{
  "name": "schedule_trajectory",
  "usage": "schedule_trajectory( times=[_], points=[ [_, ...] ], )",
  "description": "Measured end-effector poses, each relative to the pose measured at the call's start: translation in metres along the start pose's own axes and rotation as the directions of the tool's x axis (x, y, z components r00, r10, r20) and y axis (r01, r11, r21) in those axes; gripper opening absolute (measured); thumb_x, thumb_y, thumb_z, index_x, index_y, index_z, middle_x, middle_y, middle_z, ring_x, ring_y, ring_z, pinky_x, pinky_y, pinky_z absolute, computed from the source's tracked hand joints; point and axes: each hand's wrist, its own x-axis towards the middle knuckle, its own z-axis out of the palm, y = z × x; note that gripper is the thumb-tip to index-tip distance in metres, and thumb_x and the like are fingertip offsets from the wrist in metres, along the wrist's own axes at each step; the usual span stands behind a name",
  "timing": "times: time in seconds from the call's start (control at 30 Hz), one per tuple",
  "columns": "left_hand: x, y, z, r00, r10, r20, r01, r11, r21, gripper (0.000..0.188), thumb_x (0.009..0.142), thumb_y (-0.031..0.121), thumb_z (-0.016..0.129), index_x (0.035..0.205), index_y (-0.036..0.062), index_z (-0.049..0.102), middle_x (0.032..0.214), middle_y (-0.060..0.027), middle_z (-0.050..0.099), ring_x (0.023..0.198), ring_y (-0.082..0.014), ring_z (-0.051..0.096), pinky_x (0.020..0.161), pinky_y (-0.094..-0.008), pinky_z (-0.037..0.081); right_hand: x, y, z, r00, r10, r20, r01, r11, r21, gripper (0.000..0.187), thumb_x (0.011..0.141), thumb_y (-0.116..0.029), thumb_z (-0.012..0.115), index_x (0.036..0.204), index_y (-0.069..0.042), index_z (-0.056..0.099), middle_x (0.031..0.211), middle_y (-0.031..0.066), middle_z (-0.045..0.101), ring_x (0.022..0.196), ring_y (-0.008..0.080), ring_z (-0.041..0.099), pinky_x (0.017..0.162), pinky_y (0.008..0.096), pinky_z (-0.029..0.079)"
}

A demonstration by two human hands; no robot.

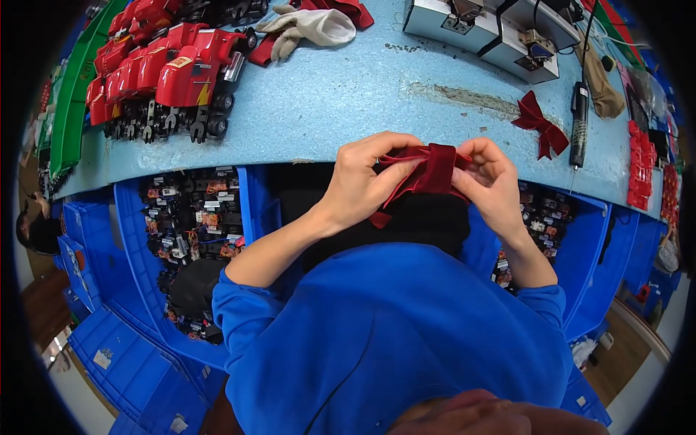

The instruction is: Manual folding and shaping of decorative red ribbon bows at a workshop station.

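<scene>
A dark red velvet bow (pixel 433 168) is held between my two hands just off the front edge of the blue worktable (pixel 326 109). My left hand (pixel 371 172) pinches the bow's left loops between thumb and fingers. On the other side, my right hand (pixel 489 177) grips the bow's right end, fingers curled and closed. A wide velvet band crosses the bow's middle, and one tail hangs below my left fingers. Another red velvet bow (pixel 540 126) lies on the table to the right, beside a black electric screwdriver (pixel 579 125).
Several red toy trucks (pixel 185 76) stand at the back left, near white gloves (pixel 319 27). A grey metal device (pixel 500 36) occupies the back right. Blue bins (pixel 130 246) filled with small parts flank my body. Red plastic parts (pixel 639 167) line the right side.
</scene>
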Motion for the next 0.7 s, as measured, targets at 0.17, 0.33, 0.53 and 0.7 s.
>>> schedule_trajectory(
  times=[0.17, 0.33, 0.53, 0.7],
  points=[
    [0.006, 0.004, -0.004, 0.943, 0.298, 0.147, -0.326, 0.918, 0.225, 0.023, 0.069, -0.002, 0.065, 0.092, -0.0012, 0.063, 0.075, -0.0102, 0.062, 0.065, -0.0176, 0.06, 0.058, -0.0265, 0.046, -0.001, 0.002, 0.006, 0.989, -0.139, 0.058, 0.14, 0.99, -0.009, 0.029, 0.073, 0.005, 0.065, 0.1, 0.002, 0.059, 0.094, 0.0096, 0.063, 0.085, 0.0162, 0.062, 0.076, 0.0262, 0.049],
    [0.0, 0.006, -0.007, 0.92, 0.307, 0.244, -0.36, 0.907, 0.219, 0.019, 0.069, 0.0, 0.067, 0.087, -0.0013, 0.063, 0.071, -0.0085, 0.061, 0.063, -0.0148, 0.059, 0.055, -0.0254, 0.044, 0.003, 0.01, -0.002, 0.767, -0.608, 0.203, 0.622, 0.629, -0.466, 0.026, 0.066, 0.006, 0.067, 0.091, 0.002, 0.063, 0.084, 0.0119, 0.063, 0.077, 0.0216, 0.062, 0.067, 0.0287, 0.049],
    [-0.002, 0.014, -0.004, 0.953, -0.25, 0.174, 0.26, 0.965, -0.04, 0.024, 0.086, 0.012, 0.059, 0.105, -0.001, 0.054, 0.084, -0.0029, 0.059, 0.079, -0.0087, 0.056, 0.071, -0.0225, 0.046, -0.003, 0.012, 0.006, 0.864, -0.489, 0.116, 0.48, 0.733, -0.482, 0.023, 0.075, -0.003, 0.065, 0.097, 0.004, 0.062, 0.081, 0.0115, 0.061, 0.071, 0.0184, 0.059, 0.065, 0.0254, 0.046],
    [-0.007, 0.006, 0.008, 0.959, -0.262, 0.108, 0.283, 0.886, -0.367, 0.048, 0.081, 0.016, 0.065, 0.117, 0.0013, 0.036, 0.094, -0.0111, 0.057, 0.085, -0.0154, 0.056, 0.071, -0.0269, 0.046, 0.0, 0.018, 0.006, 0.915, -0.398, -0.071, 0.307, 0.8, -0.516, 0.021, 0.089, -0.011, 0.054, 0.102, 0.004, 0.06, 0.081, 0.0081, 0.061, 0.071, 0.0108, 0.054, 0.063, 0.0224, 0.043]
  ],
)
